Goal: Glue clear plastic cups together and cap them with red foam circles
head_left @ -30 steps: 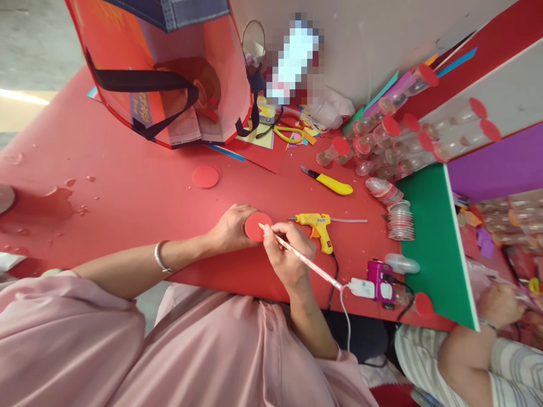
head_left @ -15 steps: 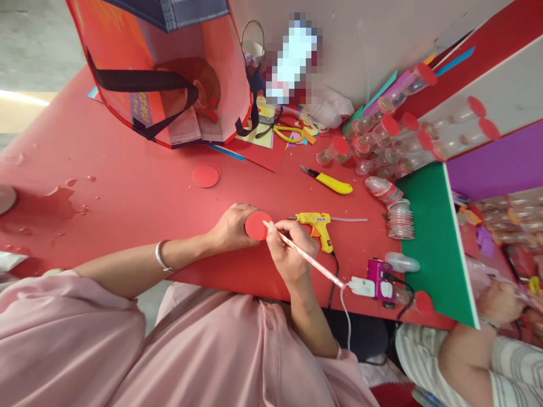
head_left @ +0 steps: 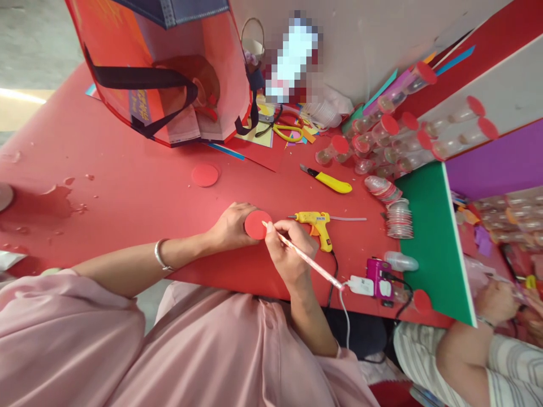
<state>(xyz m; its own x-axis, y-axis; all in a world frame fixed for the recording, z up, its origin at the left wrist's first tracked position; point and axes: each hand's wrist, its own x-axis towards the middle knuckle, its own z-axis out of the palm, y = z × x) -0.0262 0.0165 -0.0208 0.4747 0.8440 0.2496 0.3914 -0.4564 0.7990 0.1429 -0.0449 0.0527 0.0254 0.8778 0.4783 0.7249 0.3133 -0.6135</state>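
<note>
My left hand [head_left: 231, 227] is closed round a small container topped by a red round lid [head_left: 257, 224], pressed on the red table [head_left: 127, 192]. My right hand [head_left: 289, 251] pinches a thin pink pencil [head_left: 311, 264] with its tip at the lid's right edge. Just right of my hands lies a yellow glue gun [head_left: 316, 223].
A loose red disc [head_left: 205, 174] lies farther back. A red tote bag [head_left: 165, 73] stands at the back. A yellow utility knife [head_left: 328, 180], scissors [head_left: 288, 131], red-capped clear jars [head_left: 382, 141], stacked clear lids [head_left: 399, 219] and a green board [head_left: 436, 249] crowd the right. Another person's arm [head_left: 475, 339] works beyond it.
The pencil tip has shifted slightly along the lid's edge. Otherwise my hands stay in place.
</note>
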